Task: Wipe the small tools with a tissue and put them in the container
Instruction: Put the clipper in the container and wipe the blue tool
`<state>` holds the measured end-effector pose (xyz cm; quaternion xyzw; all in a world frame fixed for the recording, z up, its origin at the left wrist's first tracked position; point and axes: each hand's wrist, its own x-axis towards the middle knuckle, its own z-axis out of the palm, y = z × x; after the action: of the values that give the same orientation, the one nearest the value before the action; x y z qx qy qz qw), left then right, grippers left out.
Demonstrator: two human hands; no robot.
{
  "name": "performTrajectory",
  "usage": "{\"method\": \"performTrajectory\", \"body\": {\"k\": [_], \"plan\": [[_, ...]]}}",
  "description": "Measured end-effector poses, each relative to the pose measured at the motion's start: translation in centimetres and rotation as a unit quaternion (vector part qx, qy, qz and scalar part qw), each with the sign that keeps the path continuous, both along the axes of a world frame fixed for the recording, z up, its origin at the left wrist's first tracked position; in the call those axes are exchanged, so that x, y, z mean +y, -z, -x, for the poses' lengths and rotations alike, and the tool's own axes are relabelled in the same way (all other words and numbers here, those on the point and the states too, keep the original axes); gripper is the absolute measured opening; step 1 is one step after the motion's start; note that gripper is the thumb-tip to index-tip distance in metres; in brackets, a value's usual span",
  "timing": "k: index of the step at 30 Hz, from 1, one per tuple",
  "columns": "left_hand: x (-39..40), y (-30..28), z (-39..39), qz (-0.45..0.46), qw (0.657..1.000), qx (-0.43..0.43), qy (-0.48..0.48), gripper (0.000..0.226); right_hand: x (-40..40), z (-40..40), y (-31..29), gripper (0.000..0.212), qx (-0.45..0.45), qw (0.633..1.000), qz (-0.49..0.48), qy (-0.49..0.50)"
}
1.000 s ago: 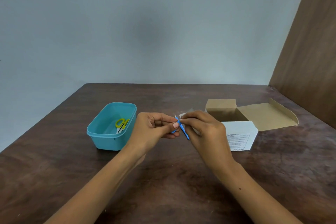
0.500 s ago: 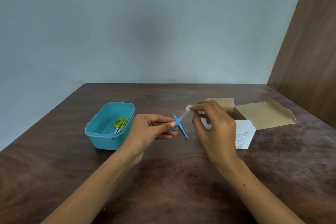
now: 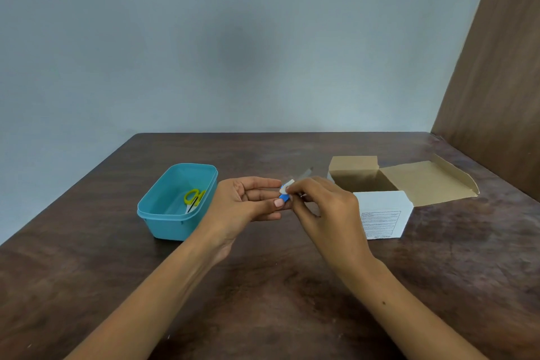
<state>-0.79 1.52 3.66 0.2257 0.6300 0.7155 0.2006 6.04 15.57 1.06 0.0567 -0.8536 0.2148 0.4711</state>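
Hands meet just right of the teal container [image 3: 163, 213], above the table [image 3: 263, 301]. The left hand [image 3: 248, 202] pinches the blue handle of a small tool [image 3: 284, 199] between thumb and fingers. The right hand [image 3: 324, 204] has its fingertips closed on a white tissue [image 3: 287, 187] wrapped around the tool, whose blurred metal tip points away toward the open cardboard box [image 3: 409, 184], further right of the container. Yellow-handled scissors [image 3: 194, 197] lie inside the container.
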Motion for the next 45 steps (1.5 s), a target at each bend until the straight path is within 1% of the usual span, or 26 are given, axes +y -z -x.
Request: {"method": "performTrajectory", "body": {"k": [3,8,13,17,22,27,34,40,45], "plan": [[-0.01,-0.12,-0.09,0.005,1.0,0.012,0.005,0.029,0.25,0.06,0.01,0.016,0.011,1.0,0.015,0.007],[-0.25,-0.09,0.19,0.008,1.0,0.018,-0.001,0.032,-0.26,-0.08,0.26,0.015,-0.018,0.999,0.002,-0.031],[-0.16,-0.13,0.06,0.018,0.999,0.034,0.009,0.03,0.38,0.06,0.3,0.013,0.011,0.999,0.044,-0.005],[-0.18,-0.09,0.07,0.022,0.999,0.042,0.005,0.032,0.19,0.14,0.53,0.015,-0.003,0.999,0.042,0.004],[-0.17,-0.03,0.14,0.023,0.999,0.045,0.001,0.032,-0.1,0.21,0.65,0.015,-0.007,0.999,0.043,-0.024],[-0.07,0.1,0.16,0.019,0.999,0.047,0.004,0.029,0.26,0.26,0.53,0.015,0.007,0.997,0.081,-0.003],[-0.15,0.09,0.28,0.018,0.998,0.052,-0.005,0.029,-0.5,0.25,0.74,0.015,-0.003,0.997,0.073,-0.038],[-0.11,0.04,0.17,0.021,0.998,0.051,0.003,0.027,0.04,0.29,0.6,0.016,0.011,0.996,0.09,0.003],[-0.26,-0.06,0.17,0.019,0.999,0.044,-0.006,0.031,-0.41,0.29,0.72,0.019,-0.007,0.997,0.073,-0.023]]}}
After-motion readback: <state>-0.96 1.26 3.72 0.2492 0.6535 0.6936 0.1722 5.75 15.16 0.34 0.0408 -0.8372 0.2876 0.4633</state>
